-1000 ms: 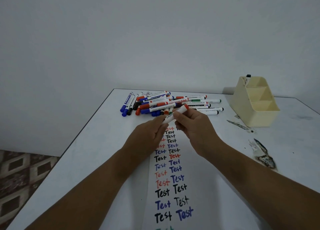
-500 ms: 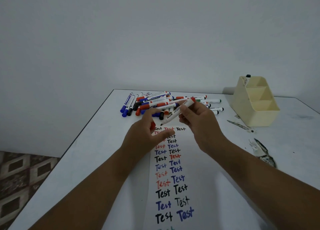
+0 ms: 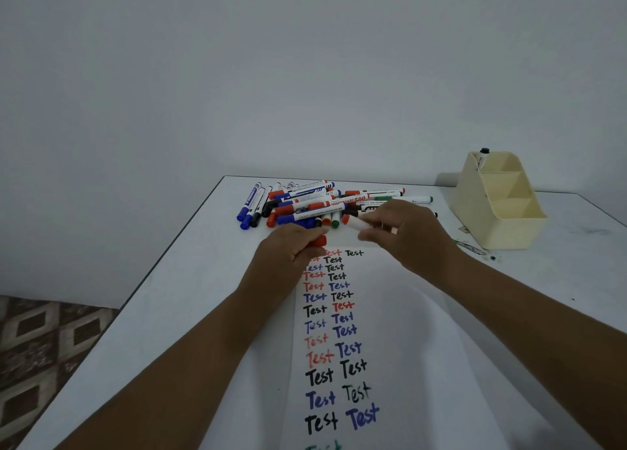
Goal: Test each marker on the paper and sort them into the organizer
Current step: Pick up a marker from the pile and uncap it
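My right hand (image 3: 407,235) grips a white marker with a red end (image 3: 354,222), held roughly level above the top of the paper (image 3: 400,330). My left hand (image 3: 288,249) pinches its red cap (image 3: 318,241) just above the paper's top edge. The paper carries two columns of the word "Test" in black, blue and red. A pile of markers (image 3: 315,203) with blue, red, black and green caps lies beyond my hands. The cream organizer (image 3: 498,201) stands at the right, with one dark-capped marker (image 3: 483,156) in its rear compartment.
The white table (image 3: 190,296) ends at a dark edge on the left, with patterned floor (image 3: 44,347) below. Dark scuffs (image 3: 475,249) mark the table near the organizer's base. A plain wall stands behind the table.
The marker came uncapped: my left hand drew the red cap away and down. My right hand turned the marker from slanted to nearly level, red end pointing left.
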The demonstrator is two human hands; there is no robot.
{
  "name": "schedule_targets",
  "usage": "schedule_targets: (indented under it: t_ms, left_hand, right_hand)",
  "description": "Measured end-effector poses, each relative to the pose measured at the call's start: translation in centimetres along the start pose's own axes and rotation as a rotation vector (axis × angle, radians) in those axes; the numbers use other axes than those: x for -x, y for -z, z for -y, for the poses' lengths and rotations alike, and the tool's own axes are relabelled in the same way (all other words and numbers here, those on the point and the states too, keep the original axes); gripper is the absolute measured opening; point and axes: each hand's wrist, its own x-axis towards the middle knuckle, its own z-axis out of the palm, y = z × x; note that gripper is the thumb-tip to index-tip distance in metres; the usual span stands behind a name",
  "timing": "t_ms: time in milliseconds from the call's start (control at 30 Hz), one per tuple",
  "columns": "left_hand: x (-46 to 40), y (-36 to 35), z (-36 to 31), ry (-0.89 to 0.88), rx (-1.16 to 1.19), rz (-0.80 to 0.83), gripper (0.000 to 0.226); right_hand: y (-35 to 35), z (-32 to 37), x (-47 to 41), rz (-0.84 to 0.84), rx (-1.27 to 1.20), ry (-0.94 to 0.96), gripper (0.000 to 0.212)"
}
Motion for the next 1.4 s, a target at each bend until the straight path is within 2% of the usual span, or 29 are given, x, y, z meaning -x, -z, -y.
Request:
schedule_targets:
  t_ms: [133,300,367,467,633,1000,1233,1333,1400]
  left_hand:
    - [0.1,0.1,-0.3,0.026,0.02,0.009,0.043]
    - [0.3,0.0,-0.6,0.012,0.039,0.027,0.036]
    - [0.3,0.0,-0.5,0.001,0.023,0.039,0.038]
    - [0.3,0.1,-0.8,0.019,0.019,0.075,0.04]
    - [0.4,0.1,-0.9,0.045,-0.011,0.111,0.042]
    - [0.3,0.2,-1.2,0.03,-0.051,0.192,0.038]
    - [0.3,0.2,-0.8,-0.011,-0.03,0.134,0.038]
    - [0.1,0.0,-0.4,0.003,-0.021,0.143,0.049]
    - [-0.1,-0.1,-0.6,0.032,0.002,0.172,0.07]
  right_hand:
    - [-0.6,-0.5,0.2,0.014,0.258,0.147,0.047]
    - [-1.4,0.1,0.5,0.02,0.314,0.224,0.046]
    - [-1.6,0.0,0.5,0.008,0.324,0.25,0.041]
    - [-1.8,-0.1,0.5,-0.003,0.38,0.309,0.022]
    - [-2.4,0.2,0.5,-0.024,0.473,0.416,0.02]
    - [-3.3,-0.6,0.5,0.045,0.501,0.462,0.027]
    - [-3.2,-0.3,0.6,-0.007,0.486,0.459,0.021]
    - [-3.1,-0.4,0.9,-0.014,0.455,0.43,0.018]
    - [-2.9,-0.5,1.0,-0.042,0.449,0.38,0.016]
